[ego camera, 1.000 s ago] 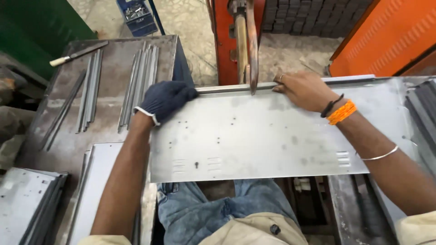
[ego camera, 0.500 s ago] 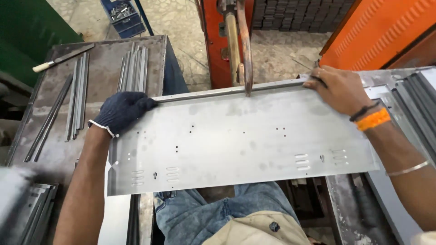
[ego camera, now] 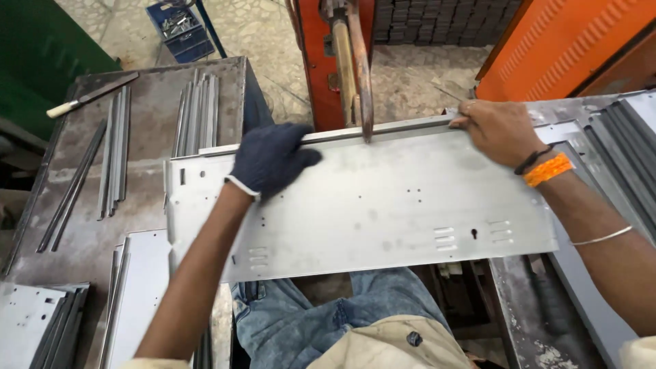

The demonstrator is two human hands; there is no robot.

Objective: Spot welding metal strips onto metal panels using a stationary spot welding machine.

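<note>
Seemingly both hands' fingers curl shut on the metal panel [ego camera: 383, 205]: gloved left hand [ego camera: 270, 160], bare right hand [ego camera: 499, 130].

The left hand [ego camera: 272, 158] wears a dark navy knit glove with a white cuff. The bare right hand [ego camera: 497, 130] has an orange band, black cord and thin silver bangle. Faded blue jeans.
</note>
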